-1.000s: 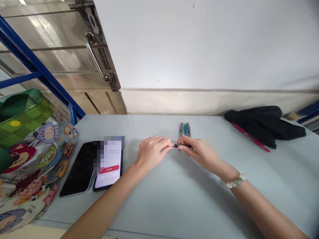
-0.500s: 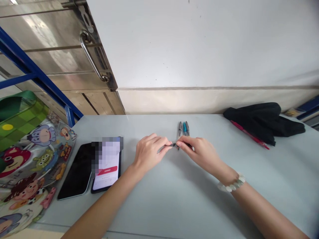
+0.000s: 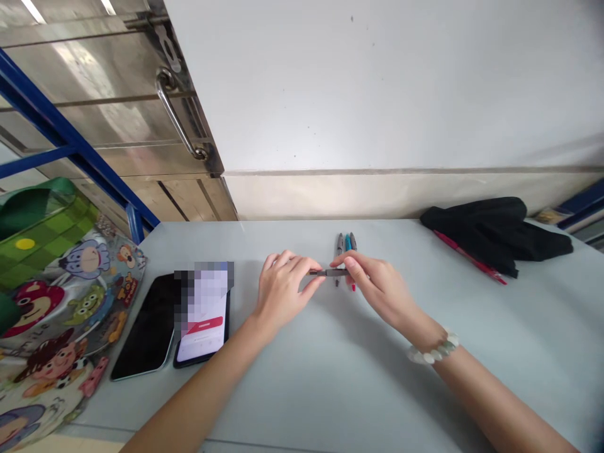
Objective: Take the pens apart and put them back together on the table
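Note:
A slim grey pen (image 3: 334, 272) lies crosswise between my two hands, above the grey table. My left hand (image 3: 285, 286) pinches its left end between thumb and fingertips. On the other end, the thumb and fingers of my right hand (image 3: 377, 283) close around the barrel; a pale bead bracelet circles that wrist. Just behind the held pen, a grey pen (image 3: 340, 242), a teal pen (image 3: 348, 243) and another grey pen (image 3: 353, 240) lie side by side, partly covered by my right hand. A small red tip shows below that hand.
On the left lie a dark tablet-like device (image 3: 146, 327) and a phone with a lit screen (image 3: 205, 321), beside a cartoon-print bag (image 3: 85, 302). A black cloth (image 3: 495, 233) with a red pen-like item (image 3: 472, 258) rests at the right, near the wall (image 3: 377, 94).
My right hand has shifted its hold towards the right, so more of the grey barrel shows between my hands. My left hand keeps its pinch. The view has tilted slightly.

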A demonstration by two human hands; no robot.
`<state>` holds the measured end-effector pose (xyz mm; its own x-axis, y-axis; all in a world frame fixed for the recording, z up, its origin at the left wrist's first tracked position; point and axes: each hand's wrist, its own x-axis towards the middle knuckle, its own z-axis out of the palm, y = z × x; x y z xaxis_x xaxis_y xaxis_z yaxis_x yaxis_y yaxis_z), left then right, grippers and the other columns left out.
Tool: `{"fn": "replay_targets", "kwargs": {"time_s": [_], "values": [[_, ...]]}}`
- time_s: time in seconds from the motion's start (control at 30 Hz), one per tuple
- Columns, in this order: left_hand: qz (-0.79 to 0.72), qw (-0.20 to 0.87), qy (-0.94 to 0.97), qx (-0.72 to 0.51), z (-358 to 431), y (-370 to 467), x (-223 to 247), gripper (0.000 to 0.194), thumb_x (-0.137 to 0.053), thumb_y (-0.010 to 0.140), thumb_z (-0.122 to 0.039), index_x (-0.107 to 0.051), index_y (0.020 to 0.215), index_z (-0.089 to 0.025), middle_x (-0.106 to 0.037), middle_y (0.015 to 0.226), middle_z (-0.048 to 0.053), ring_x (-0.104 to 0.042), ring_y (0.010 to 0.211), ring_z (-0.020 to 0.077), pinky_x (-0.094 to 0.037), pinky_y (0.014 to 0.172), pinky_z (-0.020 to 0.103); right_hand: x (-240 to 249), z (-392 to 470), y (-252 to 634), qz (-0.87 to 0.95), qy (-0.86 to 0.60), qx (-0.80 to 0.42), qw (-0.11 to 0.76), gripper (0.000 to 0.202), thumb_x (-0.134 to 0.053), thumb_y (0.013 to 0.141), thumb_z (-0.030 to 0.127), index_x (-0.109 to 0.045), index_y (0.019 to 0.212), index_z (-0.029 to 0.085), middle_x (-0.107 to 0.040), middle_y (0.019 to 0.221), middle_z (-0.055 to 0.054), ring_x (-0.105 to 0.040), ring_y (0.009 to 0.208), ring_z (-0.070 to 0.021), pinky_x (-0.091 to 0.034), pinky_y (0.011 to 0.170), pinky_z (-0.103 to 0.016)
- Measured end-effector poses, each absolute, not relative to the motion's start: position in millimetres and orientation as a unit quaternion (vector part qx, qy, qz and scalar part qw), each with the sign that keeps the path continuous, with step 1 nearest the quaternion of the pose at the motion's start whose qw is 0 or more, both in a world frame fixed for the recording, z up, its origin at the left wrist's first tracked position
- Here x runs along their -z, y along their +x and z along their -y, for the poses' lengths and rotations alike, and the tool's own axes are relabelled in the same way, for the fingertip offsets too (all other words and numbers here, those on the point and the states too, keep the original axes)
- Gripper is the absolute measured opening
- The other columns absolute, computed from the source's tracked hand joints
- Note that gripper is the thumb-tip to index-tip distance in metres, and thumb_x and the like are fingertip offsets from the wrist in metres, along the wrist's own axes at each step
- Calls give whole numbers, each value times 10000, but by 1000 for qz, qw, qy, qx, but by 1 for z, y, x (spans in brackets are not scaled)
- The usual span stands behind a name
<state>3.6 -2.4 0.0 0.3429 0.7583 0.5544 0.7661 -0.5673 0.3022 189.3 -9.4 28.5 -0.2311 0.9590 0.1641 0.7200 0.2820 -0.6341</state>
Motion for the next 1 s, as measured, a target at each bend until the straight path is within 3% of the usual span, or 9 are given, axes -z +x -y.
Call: {"fn": "replay_targets", "kwargs": {"time_s": [0.1,0.17,0.3,0.43,0.57,0.73,1.0], "values": [[516,-3,-790,331,1,4,-2,78,-601,820,-327,-633,860,-268,-639,851,-13,-532,839,176,-318,758,325,-30,8,192,725,-563,-214,334,372,-286,942,420,-609,962,236,-608,776,-18,-538,607,-135,-384,622,-275],[534,-24,-773,342,-1,3,-3,88,-597,819,-340,-633,860,-272,-606,778,-19,-531,786,165,-316,747,321,-29,5,195,713,-568,-214,351,339,-313,936,417,-595,964,229,-593,764,-10,-519,573,-126,-387,613,-278],[534,-132,-731,403,-3,4,0,87,-545,845,-300,-553,873,-218,-583,681,-44,-547,680,134,-361,766,315,-19,-4,199,690,-566,-265,365,281,-353,917,424,-528,990,217,-595,792,-16,-550,609,-139,-413,587,-281],[481,-299,-679,468,-3,6,2,62,-472,882,-266,-455,915,-216,-621,779,-11,-608,783,140,-426,737,274,-5,-11,198,686,-520,-359,361,270,-404,889,438,-464,1031,216,-618,992,-71,-589,779,-176,-466,637,-314],[451,-374,-643,494,-1,7,0,61,-473,883,-253,-423,908,-225,-622,849,-3,-619,874,143,-449,769,272,1,-11,195,698,-468,-416,347,315,-422,879,444,-428,1108,229,-594,1119,-94,-580,903,-196,-478,737,-373],[440,-389,-641,494,4,9,-4,80,-495,877,-267,-433,895,-220,-639,877,12,-627,896,158,-467,766,278,-1,-7,192,635,-451,-489,392,347,-426,877,472,-439,1132,236,-597,1132,-93,-544,1045,-214,-448,841,-383],[418,-280,-745,438,18,17,-7,87,-521,859,-254,-495,940,-233,-622,958,15,-589,936,163,-436,828,302,-7,-3,183,526,-354,-648,422,316,-341,905,481,-507,1011,233,-611,1031,-68,-578,999,-202,-449,877,-376]]}}
